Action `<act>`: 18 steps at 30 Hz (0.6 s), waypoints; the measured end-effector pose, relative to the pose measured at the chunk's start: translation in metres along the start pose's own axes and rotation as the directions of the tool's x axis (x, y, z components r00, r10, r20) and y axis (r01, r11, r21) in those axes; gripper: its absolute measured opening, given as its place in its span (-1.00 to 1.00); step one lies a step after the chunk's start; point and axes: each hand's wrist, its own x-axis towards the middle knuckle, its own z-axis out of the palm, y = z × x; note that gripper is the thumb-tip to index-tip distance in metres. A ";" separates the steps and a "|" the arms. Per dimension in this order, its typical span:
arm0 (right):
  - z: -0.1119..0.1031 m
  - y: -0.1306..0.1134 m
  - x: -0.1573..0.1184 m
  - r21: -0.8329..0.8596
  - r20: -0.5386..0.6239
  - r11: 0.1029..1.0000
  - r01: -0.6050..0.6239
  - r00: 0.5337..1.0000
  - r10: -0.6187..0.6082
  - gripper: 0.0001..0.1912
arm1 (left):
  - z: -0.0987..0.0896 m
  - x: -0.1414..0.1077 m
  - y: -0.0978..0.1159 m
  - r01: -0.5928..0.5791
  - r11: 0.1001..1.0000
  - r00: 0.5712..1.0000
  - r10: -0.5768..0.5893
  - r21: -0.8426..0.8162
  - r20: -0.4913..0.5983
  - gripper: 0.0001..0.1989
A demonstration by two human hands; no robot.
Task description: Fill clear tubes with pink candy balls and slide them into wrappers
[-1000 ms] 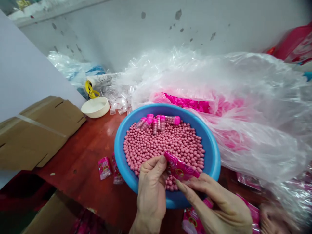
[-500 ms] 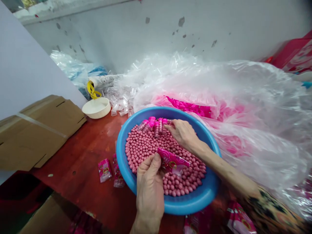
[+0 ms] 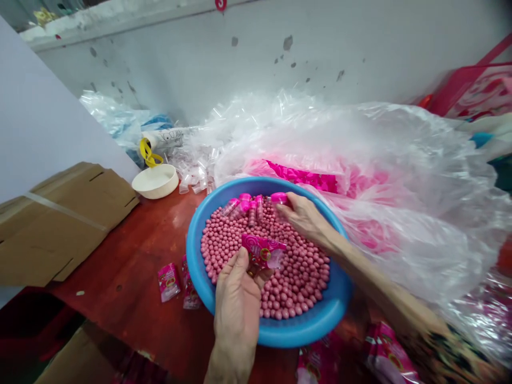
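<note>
Grey wall point(image 3: 256, 53) rises behind a red-brown surface point(image 3: 120, 250), with a flattened cardboard box point(image 3: 60, 229) far left of the left hand's grip and a cream bowl point(image 3: 155, 181) up beyond it. Just left of that grip lie two pink sachets point(image 3: 169, 281). Under it sits a blue plastic basin point(image 3: 196, 256) heaped with pink beads point(image 3: 296, 272), several pink-capped clear tubes point(image 3: 246, 208) lying on top. The left hand point(image 3: 237, 304) clenches a pink sachet point(image 3: 264, 250) above the beads, its long axis nearly level. The right hand point(image 3: 304, 218), arm reaching in from lower right, has its fingertips at one capped tube point(image 3: 279, 198); whether that grip is closed I cannot tell. Further right, a clear plastic bag point(image 3: 400, 213) bulges over pink contents.
</note>
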 end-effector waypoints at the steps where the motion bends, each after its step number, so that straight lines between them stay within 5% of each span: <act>1: -0.009 0.005 -0.014 0.040 -0.008 0.999 0.009 1.000 -0.009 -0.78 | 0.001 0.000 0.000 0.002 1.000 1.000 -0.002 0.002 0.001 -0.78; 5: -0.032 0.015 -0.085 0.244 0.032 0.968 0.054 0.997 -0.063 -0.67 | 0.001 -0.002 -0.002 -0.032 0.999 0.999 0.031 0.024 0.038 -0.81; 8: -0.029 0.010 -0.125 0.579 0.097 0.813 -0.057 0.995 0.001 -0.66 | 0.000 -0.003 -0.004 -0.046 0.998 0.997 0.043 0.047 0.063 -0.83; 11: -0.019 0.001 -0.138 0.665 0.074 0.744 -0.067 0.997 0.024 -0.71 | 0.000 -0.003 -0.004 -0.040 0.997 0.997 0.036 0.071 0.061 -0.82; 18: -0.002 -0.005 -0.139 0.577 -0.073 0.815 0.047 0.997 -0.006 -0.76 | 0.003 -0.006 -0.005 -0.057 0.995 0.994 0.049 0.085 0.095 -0.88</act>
